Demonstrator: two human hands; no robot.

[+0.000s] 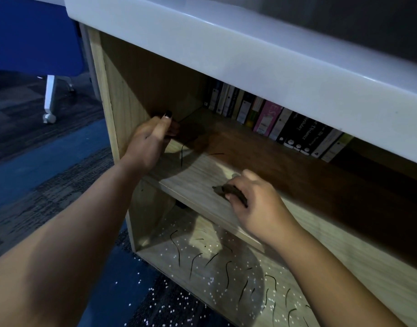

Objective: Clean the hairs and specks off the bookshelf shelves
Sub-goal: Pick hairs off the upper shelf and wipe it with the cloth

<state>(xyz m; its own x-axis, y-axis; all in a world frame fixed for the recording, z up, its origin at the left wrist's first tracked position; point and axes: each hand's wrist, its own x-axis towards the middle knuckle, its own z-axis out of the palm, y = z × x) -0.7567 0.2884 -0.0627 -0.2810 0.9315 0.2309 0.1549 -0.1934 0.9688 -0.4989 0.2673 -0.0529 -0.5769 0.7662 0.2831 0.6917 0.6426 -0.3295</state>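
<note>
The right hand (257,204) was at the front of the bookshelf's upper shelf (198,175), its grip clamped on a dark clump of gathered hairs (228,191). The left hand (148,142) sat curled at the back-left corner by the side panel (127,109) — whether its grip held anything could not be told. Two loose hairs (182,156) lay between the hands, and the lower shelf (160,244) carried many further hairs (227,272) and white specks (209,250); recommended — pinch the clump tight, sweep it flat into those two strands, and clear this board before going below.
</note>
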